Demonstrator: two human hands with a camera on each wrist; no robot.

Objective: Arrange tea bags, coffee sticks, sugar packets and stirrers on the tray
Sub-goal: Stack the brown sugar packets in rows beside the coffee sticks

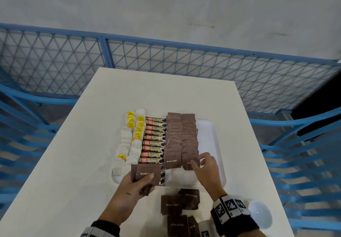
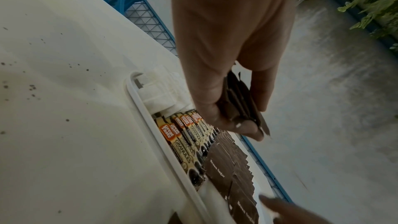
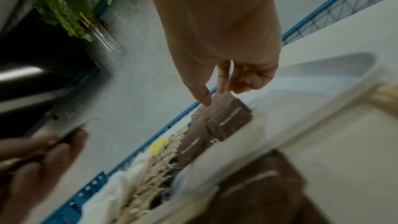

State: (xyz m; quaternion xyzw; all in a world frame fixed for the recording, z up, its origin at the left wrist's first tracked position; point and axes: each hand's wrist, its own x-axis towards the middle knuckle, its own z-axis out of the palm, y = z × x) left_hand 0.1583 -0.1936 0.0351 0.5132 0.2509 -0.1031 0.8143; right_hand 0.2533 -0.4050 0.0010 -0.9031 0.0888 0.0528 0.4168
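- Tea bags (image 1: 129,141) fill the left columns of the white tray (image 1: 212,135), some with yellow tags showing
- Coffee sticks (image 1: 154,142) lie just right of them, long axes running left to right, stacked in a column from far to near
- The left hand (image 1: 132,185) hovers over the tray's near left corner, fingers and thumb curled round a small stack of brown sugar packets (image 1: 145,174)
- Two columns of overlapping sugar packets (image 1: 181,137) sit right of the coffee; the nearest packet of the right column (image 1: 189,162) is under the right hand (image 1: 204,170), whose fingers are lightly bent onto it, thumb and forefinger at its edge, likely settling it in place
- The bare strip of tray lies right of that column, so the right hand is nearer to it than the left
- Loose packets (image 1: 180,204) wait on the table (image 1: 73,153) near the person; no stirrers are clearly seen
- A white bowl (image 1: 260,213) sits at the near right
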